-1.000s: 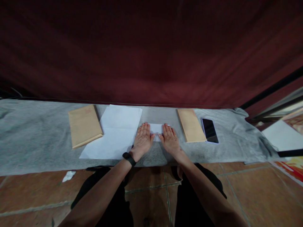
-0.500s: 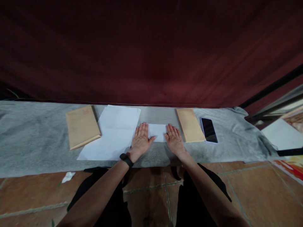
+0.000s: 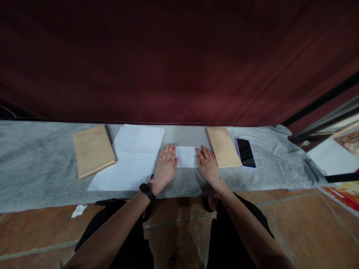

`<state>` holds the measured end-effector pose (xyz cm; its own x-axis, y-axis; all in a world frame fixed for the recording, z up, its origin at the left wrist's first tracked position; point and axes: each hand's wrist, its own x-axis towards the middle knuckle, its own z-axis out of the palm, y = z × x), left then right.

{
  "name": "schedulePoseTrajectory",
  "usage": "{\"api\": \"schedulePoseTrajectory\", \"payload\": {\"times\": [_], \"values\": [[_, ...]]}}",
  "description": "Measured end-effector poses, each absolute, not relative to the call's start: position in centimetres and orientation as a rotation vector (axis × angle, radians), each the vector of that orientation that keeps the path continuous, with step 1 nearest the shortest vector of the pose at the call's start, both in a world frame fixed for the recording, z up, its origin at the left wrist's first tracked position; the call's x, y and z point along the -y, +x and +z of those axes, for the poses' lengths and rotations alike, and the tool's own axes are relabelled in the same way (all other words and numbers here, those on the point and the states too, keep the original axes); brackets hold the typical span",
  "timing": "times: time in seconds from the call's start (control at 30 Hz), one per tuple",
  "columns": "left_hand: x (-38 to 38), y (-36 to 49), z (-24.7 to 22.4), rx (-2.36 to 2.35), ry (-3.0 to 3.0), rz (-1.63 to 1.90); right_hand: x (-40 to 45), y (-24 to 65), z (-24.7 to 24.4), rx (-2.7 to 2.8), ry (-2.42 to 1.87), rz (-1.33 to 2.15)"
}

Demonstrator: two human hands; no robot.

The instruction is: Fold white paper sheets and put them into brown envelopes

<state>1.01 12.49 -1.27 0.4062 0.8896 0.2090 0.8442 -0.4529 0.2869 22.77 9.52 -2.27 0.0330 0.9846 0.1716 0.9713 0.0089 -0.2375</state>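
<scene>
A small folded white paper lies flat on the grey cloth between my two hands. My left hand rests flat at its left edge, palm down, with the thumb beside the fingers. On the paper's right edge lies my right hand, palm down with its fingers a little apart. Large white sheets spread out to the left of my left hand. Just right of my right hand is a narrow stack of brown envelopes.
A thicker brown envelope pile overlaps the white sheets at the left. A phone lies right of the narrow stack. The grey cloth covers the long surface, with a dark red curtain behind it.
My left thumb has drawn in from the paper towards its fingers. The fingers of my right hand have bent slightly. The view has shifted a little.
</scene>
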Motion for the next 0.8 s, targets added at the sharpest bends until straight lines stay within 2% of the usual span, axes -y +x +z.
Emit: {"api": "schedulePoseTrajectory", "payload": {"times": [0.2,0.4,0.6,0.8], "values": [[-11.3,1.8,-0.9,-1.067,2.714,0.359,-9.6,23.0,-2.2,1.998,-1.969,0.067],[-11.2,1.7,-0.6,-1.057,2.749,0.287,-9.6,22.8,-1.6,1.984,-1.912,0.097],[-11.2,1.7,-0.9,-1.049,2.771,0.275,-8.3,21.1,-1.3,2.23,-1.666,0.237],[-11.8,1.8,-1.7,-1.206,2.697,0.32,-7.3,20.7,-2.5,2.247,-1.746,0.145]]}}
